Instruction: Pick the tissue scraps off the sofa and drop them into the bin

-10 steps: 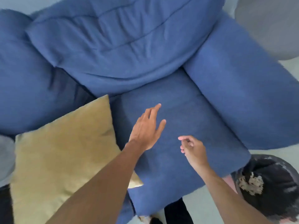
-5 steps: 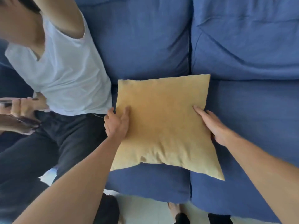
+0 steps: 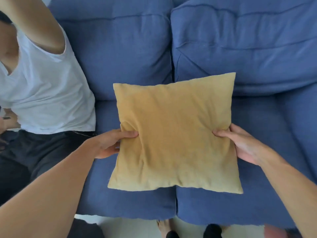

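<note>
A yellow cushion (image 3: pixel 173 134) is held above the seat of the blue sofa (image 3: pixel 267 127), over the gap between two seat cushions. My left hand (image 3: pixel 111 143) grips its left edge, thumb pressed into the fabric. On the right edge, my right hand (image 3: pixel 240 143) clamps it the same way. No tissue scraps show on the visible sofa surface. The bin is out of view.
A person in a white top (image 3: pixel 44 93) and dark trousers sits on the sofa's left seat, one arm raised. Two big back cushions (image 3: pixel 240 45) stand behind. Pale floor (image 3: pixel 133 227) and dark feet show below the sofa's front edge.
The view swung left from the sofa's right end, where the bin stood. My hands, which lay at the cushion's sides half a second ago, now grip it and have lifted it slightly.
</note>
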### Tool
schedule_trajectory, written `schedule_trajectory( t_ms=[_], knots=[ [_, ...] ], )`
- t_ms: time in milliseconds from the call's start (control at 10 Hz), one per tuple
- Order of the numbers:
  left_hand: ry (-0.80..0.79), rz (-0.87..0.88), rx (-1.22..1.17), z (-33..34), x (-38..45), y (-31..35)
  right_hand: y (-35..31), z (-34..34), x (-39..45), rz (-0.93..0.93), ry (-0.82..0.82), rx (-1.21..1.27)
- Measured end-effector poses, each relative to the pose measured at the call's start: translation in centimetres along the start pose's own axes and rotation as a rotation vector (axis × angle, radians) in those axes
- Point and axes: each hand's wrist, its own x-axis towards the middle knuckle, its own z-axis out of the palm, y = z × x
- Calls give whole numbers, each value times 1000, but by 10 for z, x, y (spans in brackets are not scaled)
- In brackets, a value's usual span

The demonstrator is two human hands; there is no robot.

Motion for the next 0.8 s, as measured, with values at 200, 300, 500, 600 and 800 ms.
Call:
schedule_trajectory(
  t_ms=[200,300,500,600,800],
  knots=[
    [-104,240,104,127,35,72,-15,-115,-51,-269,392,-17],
    [-67,333,1,188,52,98,-26,-160,-50,-316,555,-84],
    [3,319,-376,253,67,121,-30,-209,-51,-263,424,158],
    [146,392,-339,264,65,120,-25,-218,-54,-268,376,175],
    [461,620,2,323,57,115,-1,-241,-87,-257,629,235]
  ],
)
